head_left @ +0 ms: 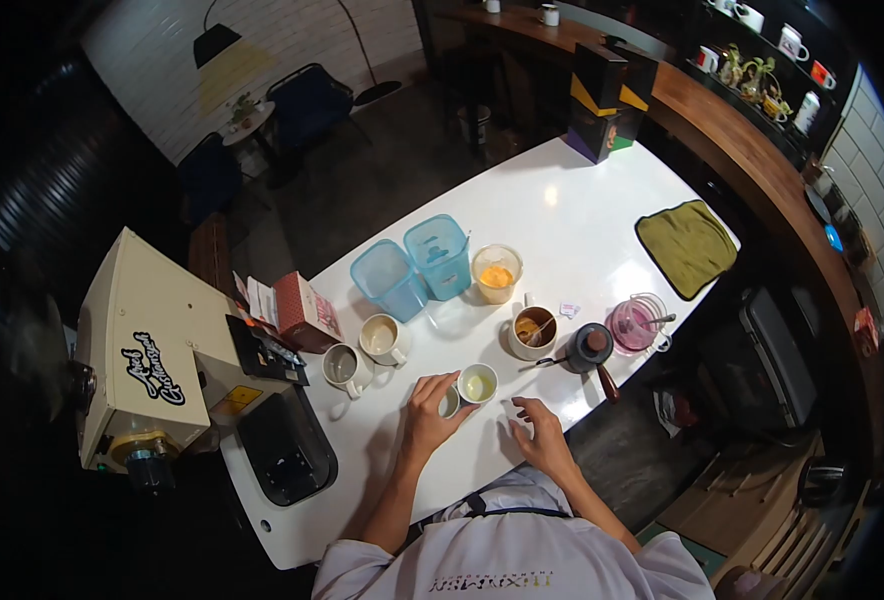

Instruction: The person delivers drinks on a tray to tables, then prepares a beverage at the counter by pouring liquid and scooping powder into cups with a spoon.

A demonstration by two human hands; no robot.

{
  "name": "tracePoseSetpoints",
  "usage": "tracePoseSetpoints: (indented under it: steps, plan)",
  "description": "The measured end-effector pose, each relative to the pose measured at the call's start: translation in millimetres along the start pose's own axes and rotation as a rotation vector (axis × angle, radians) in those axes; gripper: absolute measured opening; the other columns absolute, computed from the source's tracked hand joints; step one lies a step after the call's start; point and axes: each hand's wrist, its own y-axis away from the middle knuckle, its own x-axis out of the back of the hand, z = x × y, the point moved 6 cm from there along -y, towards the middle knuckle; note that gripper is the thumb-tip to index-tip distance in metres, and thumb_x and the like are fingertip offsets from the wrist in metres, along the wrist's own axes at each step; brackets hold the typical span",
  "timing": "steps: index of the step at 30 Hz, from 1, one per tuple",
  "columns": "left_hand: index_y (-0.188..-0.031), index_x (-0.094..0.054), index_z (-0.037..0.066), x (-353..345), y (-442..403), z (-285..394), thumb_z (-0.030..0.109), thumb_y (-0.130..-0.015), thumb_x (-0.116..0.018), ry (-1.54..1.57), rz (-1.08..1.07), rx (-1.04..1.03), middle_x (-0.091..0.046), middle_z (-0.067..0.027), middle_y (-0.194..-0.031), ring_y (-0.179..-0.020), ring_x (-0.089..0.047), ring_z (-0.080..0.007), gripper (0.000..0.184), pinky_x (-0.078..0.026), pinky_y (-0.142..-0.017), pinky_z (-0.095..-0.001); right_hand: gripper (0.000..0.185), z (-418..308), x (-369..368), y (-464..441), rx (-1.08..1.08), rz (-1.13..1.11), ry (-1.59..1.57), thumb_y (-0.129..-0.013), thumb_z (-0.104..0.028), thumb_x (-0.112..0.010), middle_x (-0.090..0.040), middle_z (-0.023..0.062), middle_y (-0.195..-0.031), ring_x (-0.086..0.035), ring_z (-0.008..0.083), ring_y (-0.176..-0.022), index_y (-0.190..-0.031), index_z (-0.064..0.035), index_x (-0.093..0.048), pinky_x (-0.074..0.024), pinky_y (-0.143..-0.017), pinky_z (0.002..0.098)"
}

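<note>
My left hand point(430, 412) is curled round a small white cup point(449, 403), its fingers partly hiding it. Right against that one stands a second small white cup point(478, 384) with a pale yellowish-green liquid inside, and my left fingertips reach its rim. My right hand point(539, 437) hovers over the table's front edge, holding nothing, its fingers apart and bent. Beyond it are a white mug point(533, 333) with brown contents and a spoon, and a dark portafilter point(591, 347) with a wooden handle. Two whitish mugs point(383, 340) point(343, 369) stand to the left of my left hand.
A cream coffee grinder point(152, 350) stands at the left, by a black tray point(287, 445) and a red box point(307, 312). Farther back are two blue containers point(389, 280) point(438, 256) and a cup of orange powder point(497, 272). Rightward sit a pink-filled jug point(634, 325) and a green cloth point(687, 248).
</note>
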Motion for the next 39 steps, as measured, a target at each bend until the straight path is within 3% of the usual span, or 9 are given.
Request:
tracePoseSetpoints:
  steps: [2,7,11,16,19,21,27,33,39]
  plan:
    - [-0.116,-0.064,0.002,0,1,-1,0.021,-0.066,-0.086,-0.021,-0.006,-0.001,-0.066,-0.0109,-0.108,-0.099,-0.061,-0.0288,0.057,-0.052,-0.085,-0.0384,0.037,1,7,5,-0.022,-0.005,-0.008,-0.082,-0.003,-0.067,-0.063,0.0229,-0.108,-0.066,0.0352,-0.089,-0.117,0.0041,-0.058,-0.0521,-0.078,0.0413]
    - [-0.119,-0.061,0.001,18,-7,19,0.021,-0.066,-0.087,0.012,0.028,-0.041,-0.066,-0.0149,-0.109,-0.102,-0.061,-0.0315,0.062,-0.05,-0.088,-0.0407,0.027,-9,32,8,0.007,0.057,-0.004,-0.082,0.003,-0.065,-0.069,0.0143,-0.086,-0.068,0.0238,-0.078,-0.109,0.005,-0.062,-0.0526,-0.073,0.031]
    - [-0.119,-0.061,0.0,42,-26,15,0.015,-0.071,-0.083,0.071,0.142,-0.038,-0.065,-0.0176,-0.108,-0.104,-0.061,-0.0337,0.055,-0.048,-0.091,-0.0426,0.028,-19,59,6,-0.043,0.125,-0.025,-0.082,0.0,-0.065,-0.068,0.0163,-0.081,-0.069,0.0271,-0.076,-0.11,0.0034,-0.063,-0.0519,-0.073,0.0347]
    - [-0.12,-0.06,0.0,83,-97,15,0.008,-0.077,-0.077,0.052,0.216,-0.001,-0.065,-0.0186,-0.11,-0.105,-0.061,-0.034,0.047,-0.048,-0.091,-0.0418,0.024,-30,94,-13,0.011,0.223,-0.019,-0.083,0.002,-0.064,-0.069,0.0139,-0.079,-0.069,0.0205,-0.072,-0.108,0.003,-0.063,-0.051,-0.071,0.0313]
    - [-0.128,-0.055,0.001,87,-151,11,0.018,-0.076,-0.079,0.004,0.135,0.017,-0.059,-0.0196,-0.122,-0.115,-0.056,-0.0337,0.059,-0.045,-0.096,-0.0424,0.021,-39,106,-28,0.034,0.259,-0.038,-0.084,0.002,-0.063,-0.07,0.0124,-0.079,-0.068,0.0178,-0.071,-0.105,0.0027,-0.064,-0.0507,-0.071,0.0294]
    - [-0.14,-0.044,0.005,69,-183,0,0.033,-0.069,-0.084,-0.173,-0.033,-0.019,-0.049,-0.0195,-0.136,-0.127,-0.047,-0.0343,0.086,-0.036,-0.107,-0.048,0.019,-44,112,-40,0.033,0.269,-0.067,-0.086,0.002,-0.062,-0.07,0.0114,-0.079,-0.067,0.0163,-0.07,-0.105,0.0026,-0.064,-0.0504,-0.07,0.0289]
    - [-0.148,-0.03,0.006,26,-234,-67,0.048,-0.052,-0.088,-0.461,-0.334,0.139,-0.044,-0.0181,-0.143,-0.135,-0.039,-0.0336,0.12,-0.018,-0.116,-0.0577,0.014,-41,118,-65,0.043,0.237,-0.129,-0.089,0.0,-0.061,-0.068,0.011,-0.078,-0.066,0.0157,-0.072,-0.102,0.0036,-0.065,-0.0498,-0.068,0.0285]
    - [-0.139,-0.042,0.006,30,-223,-50,0.04,-0.048,-0.088,-0.417,-0.286,0.131,-0.054,-0.0124,-0.13,-0.125,-0.05,-0.029,0.107,-0.022,-0.115,-0.0569,0.015,-45,109,-89,0.081,0.114,-0.104,-0.091,-0.004,-0.061,-0.068,0.0088,-0.08,-0.068,0.014,-0.075,-0.103,0.0047,-0.064,-0.0523,-0.069,0.0259]
    - [-0.137,-0.045,0.009,33,-198,-29,0.028,-0.047,-0.088,-0.4,-0.177,0.069,-0.055,-0.0105,-0.127,-0.119,-0.053,-0.0282,0.101,-0.022,-0.115,-0.0575,0.036,-75,74,-140,0.14,-0.017,-0.068,-0.088,-0.008,-0.067,-0.066,0.0124,-0.083,-0.066,0.0186,-0.071,-0.12,0.0026,-0.056,-0.0501,-0.065,0.0302]
